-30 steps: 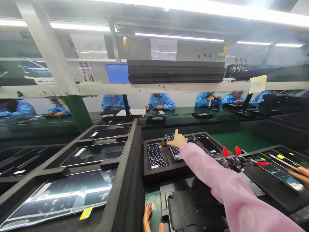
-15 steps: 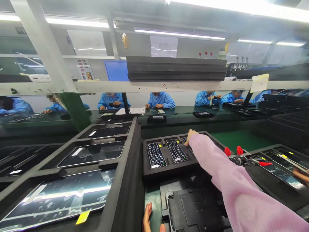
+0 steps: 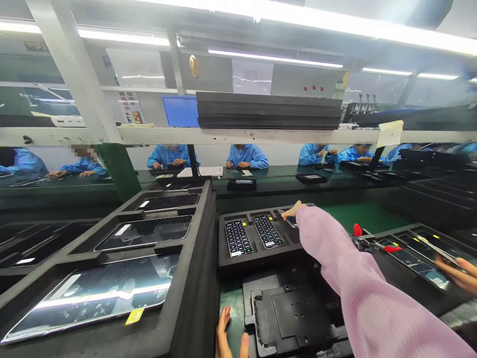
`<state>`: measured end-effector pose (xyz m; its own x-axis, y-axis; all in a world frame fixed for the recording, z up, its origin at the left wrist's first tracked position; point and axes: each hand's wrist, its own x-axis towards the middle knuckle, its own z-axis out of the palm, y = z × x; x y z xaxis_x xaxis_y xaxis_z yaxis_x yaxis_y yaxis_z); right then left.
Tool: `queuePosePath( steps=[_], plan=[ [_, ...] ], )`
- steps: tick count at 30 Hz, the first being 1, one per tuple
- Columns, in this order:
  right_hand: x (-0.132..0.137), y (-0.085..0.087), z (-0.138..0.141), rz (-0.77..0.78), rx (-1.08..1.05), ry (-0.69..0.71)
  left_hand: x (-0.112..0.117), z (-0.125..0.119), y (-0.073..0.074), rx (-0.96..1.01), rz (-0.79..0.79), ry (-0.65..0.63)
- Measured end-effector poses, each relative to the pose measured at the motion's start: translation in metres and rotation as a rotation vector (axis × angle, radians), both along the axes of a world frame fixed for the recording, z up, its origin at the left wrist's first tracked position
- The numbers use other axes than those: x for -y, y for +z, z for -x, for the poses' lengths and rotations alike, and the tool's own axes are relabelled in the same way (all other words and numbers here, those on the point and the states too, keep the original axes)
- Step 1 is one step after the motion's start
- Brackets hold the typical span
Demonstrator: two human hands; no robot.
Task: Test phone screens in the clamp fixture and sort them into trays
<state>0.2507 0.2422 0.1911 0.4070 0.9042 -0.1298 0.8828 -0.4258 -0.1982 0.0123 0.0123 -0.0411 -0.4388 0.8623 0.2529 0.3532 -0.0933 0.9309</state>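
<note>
My right hand (image 3: pixel 293 211), in a pink sleeve, reaches to the far right part of a black foam tray (image 3: pixel 261 257). Its fingers point left and down at the third slot, where part of a phone screen (image 3: pixel 293 222) shows. Whether they grip it is hidden. Two phone screens with printed grids, a left one (image 3: pixel 238 237) and a middle one (image 3: pixel 267 231), lie in the other slots. Low in the view, my left hand (image 3: pixel 224 335) is open, thumb apart from fingers, beside a black fixture (image 3: pixel 294 318), with nothing in it.
Tall stacked foam trays (image 3: pixel 194 278) with large screens (image 3: pixel 112 293) stand at left. At right are a red-handled clamp (image 3: pixel 372 244), another tray of screens and a co-worker's hand (image 3: pixel 460 276) holding a flat panel. People in blue sit across the green bench.
My right hand has shifted slightly and its fingers now point more to the left. The co-worker's hand with the panel has come further into view. The camera has turned a little.
</note>
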Motion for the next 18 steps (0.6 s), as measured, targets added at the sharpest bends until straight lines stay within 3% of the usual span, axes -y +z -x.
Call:
queuePosePath(
  steps=[4,7,10,13,16,18],
  plan=[
    [0.027,0.026,0.01,-0.07,-0.02,0.188,0.001,0.001,0.002,0.024,-0.003,-0.009],
    [0.079,0.024,0.021,-0.153,-0.054,0.418,0.002,0.004,0.007,0.125,0.034,-0.046],
    [0.141,-0.006,0.028,-0.23,-0.115,0.745,0.004,0.004,0.018,0.252,0.044,-0.064],
    [0.182,-0.05,0.026,-0.211,-0.127,0.874,0.006,0.0,0.036,0.302,0.035,-0.077],
    [0.192,-0.087,0.022,-0.131,-0.11,0.938,0.004,-0.004,0.054,0.273,0.051,-0.142],
    [0.188,-0.1,0.02,-0.071,-0.102,0.973,-0.003,-0.005,0.062,0.246,0.07,-0.222]
  ],
)
